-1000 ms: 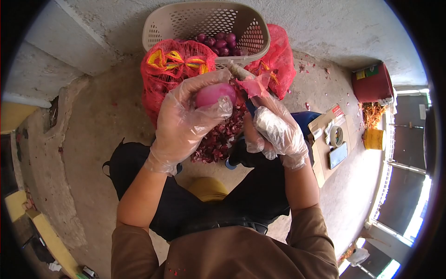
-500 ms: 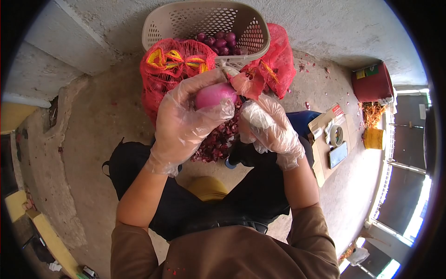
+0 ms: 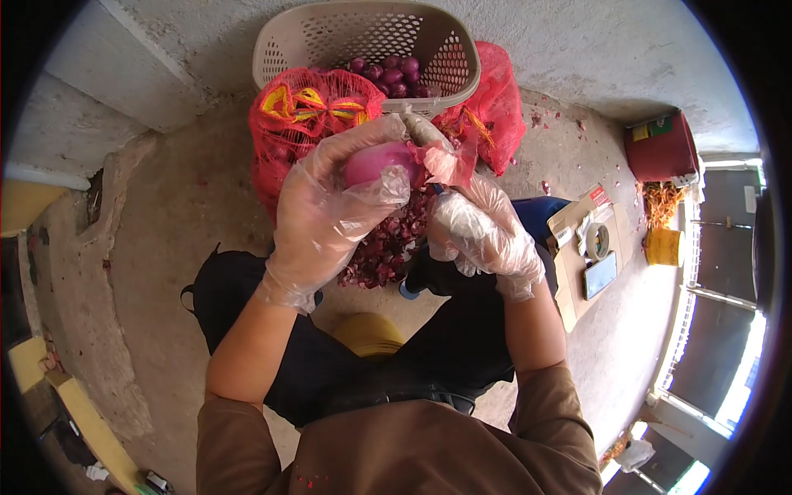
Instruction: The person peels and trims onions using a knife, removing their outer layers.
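My left hand, in a clear plastic glove, is closed around a red onion whose smooth pink-purple surface shows. My right hand, also gloved, is closed just right of the onion. A reddish flap of onion skin is pinched at its fingers, near the onion's right end. A small dark blue bit shows by the right fingers; whether it belongs to a tool I cannot tell. Below both hands lies a heap of dark red onion peels.
A beige perforated basket with several red onions stands against the wall. Red mesh sacks flank its front. Cardboard with a tape roll and phone lies right. A red bucket stands farther off.
My right hand has shifted slightly down and right, away from the onion. The skin flap has moved with it, and the onion has tilted a little in my left hand.
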`<state>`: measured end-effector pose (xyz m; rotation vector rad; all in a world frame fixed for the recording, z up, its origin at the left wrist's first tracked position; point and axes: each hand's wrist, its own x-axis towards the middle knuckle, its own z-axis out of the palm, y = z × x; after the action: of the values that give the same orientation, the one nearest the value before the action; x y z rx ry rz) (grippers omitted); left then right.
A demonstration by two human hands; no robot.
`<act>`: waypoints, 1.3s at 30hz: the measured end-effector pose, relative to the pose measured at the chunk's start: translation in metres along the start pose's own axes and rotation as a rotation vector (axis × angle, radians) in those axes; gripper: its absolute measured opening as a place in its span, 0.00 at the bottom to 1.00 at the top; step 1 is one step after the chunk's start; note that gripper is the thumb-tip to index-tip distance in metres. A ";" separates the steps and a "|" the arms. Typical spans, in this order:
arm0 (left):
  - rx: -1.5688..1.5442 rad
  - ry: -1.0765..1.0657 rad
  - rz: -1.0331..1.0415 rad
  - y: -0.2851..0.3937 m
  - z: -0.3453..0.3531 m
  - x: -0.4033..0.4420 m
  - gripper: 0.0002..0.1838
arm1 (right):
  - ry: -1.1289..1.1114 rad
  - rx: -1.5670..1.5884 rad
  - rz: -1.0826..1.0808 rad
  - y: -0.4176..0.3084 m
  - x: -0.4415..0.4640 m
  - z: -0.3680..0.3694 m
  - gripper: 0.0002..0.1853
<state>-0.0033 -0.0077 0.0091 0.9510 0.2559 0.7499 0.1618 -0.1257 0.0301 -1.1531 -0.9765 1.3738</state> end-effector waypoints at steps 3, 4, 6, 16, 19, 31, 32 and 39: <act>0.010 0.019 -0.027 0.003 0.002 0.000 0.25 | -0.019 0.036 0.039 -0.001 0.002 0.000 0.27; 0.000 0.022 -0.035 0.002 0.002 0.000 0.25 | -0.002 -0.005 0.042 -0.002 0.002 0.001 0.26; -0.021 0.027 -0.051 0.002 0.001 -0.001 0.24 | 0.031 -0.088 0.049 -0.005 0.003 0.004 0.25; 0.085 -0.032 0.068 0.000 0.000 0.001 0.31 | 0.199 0.032 -0.011 -0.001 0.004 0.001 0.26; 0.173 -0.059 0.113 0.001 -0.002 0.004 0.34 | 0.186 0.110 -0.023 0.009 0.002 -0.009 0.27; -0.242 -0.058 -0.104 0.009 -0.006 0.000 0.28 | 0.213 -0.055 -0.135 0.005 0.005 -0.011 0.26; -0.284 -0.037 -0.141 0.008 -0.008 0.000 0.29 | 0.213 -0.044 -0.145 0.003 0.005 -0.010 0.25; -0.410 -0.039 -0.190 0.010 -0.006 0.002 0.36 | 0.350 -0.135 -0.121 -0.005 0.010 0.002 0.28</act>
<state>-0.0098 0.0013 0.0139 0.5431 0.1478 0.5786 0.1613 -0.1147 0.0341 -1.3585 -0.8777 0.9794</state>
